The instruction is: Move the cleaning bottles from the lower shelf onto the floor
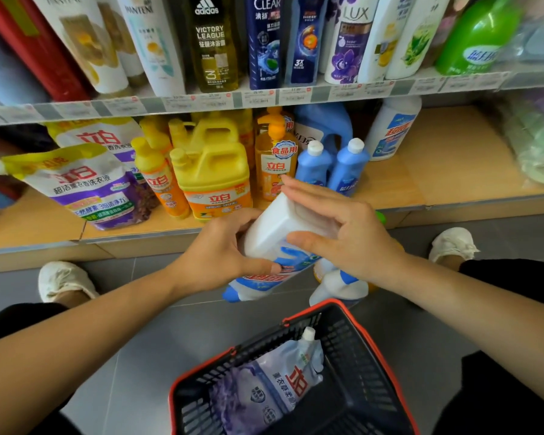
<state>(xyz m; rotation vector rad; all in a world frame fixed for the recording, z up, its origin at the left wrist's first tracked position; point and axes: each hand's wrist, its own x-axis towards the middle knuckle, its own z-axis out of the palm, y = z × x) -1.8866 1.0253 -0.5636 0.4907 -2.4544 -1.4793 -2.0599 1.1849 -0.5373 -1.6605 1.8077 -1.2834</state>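
A white cleaning bottle [272, 233] with a blue label and blue neck is tilted in the air in front of the lower shelf [421, 183], base up. My left hand [220, 252] grips its side with the thumb on the label. My right hand [336, 227] lies over its base and right side with fingers nearly straight. Under my right wrist another white and blue bottle [336, 285] stands on the grey floor [170, 324]. Two blue bottles [330, 164] and a white bottle [393, 127] remain on the lower shelf.
Yellow dish-soap jugs [214, 171] and detergent pouches [88, 186] fill the shelf's left half. A black and red basket [343, 312] holding a pouch sits on the floor near me. My two white shoes [63, 281] flank the bottles. Shampoo bottles line the upper shelf [264, 98].
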